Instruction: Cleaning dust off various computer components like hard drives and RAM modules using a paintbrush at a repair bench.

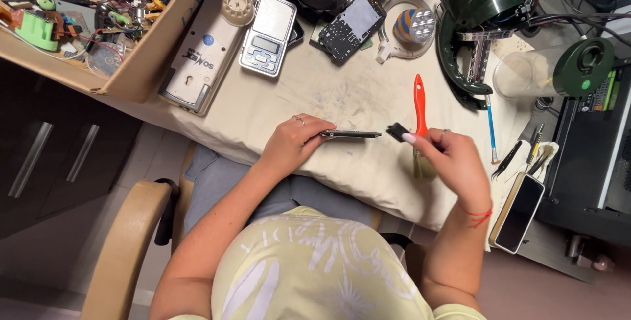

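Head view: your left hand [294, 141] grips a thin flat gadget [351, 135] on edge over the cloth-covered table [342, 96]. Your right hand [453, 159] pinches a small black brush [396, 132] just beside its end.

Left hand [294, 141] gripping thin flat device [351, 134] edge-on, right hand [453, 159] holding small black brush [396, 132] beside it, red-handled paintbrush [419, 106] behind
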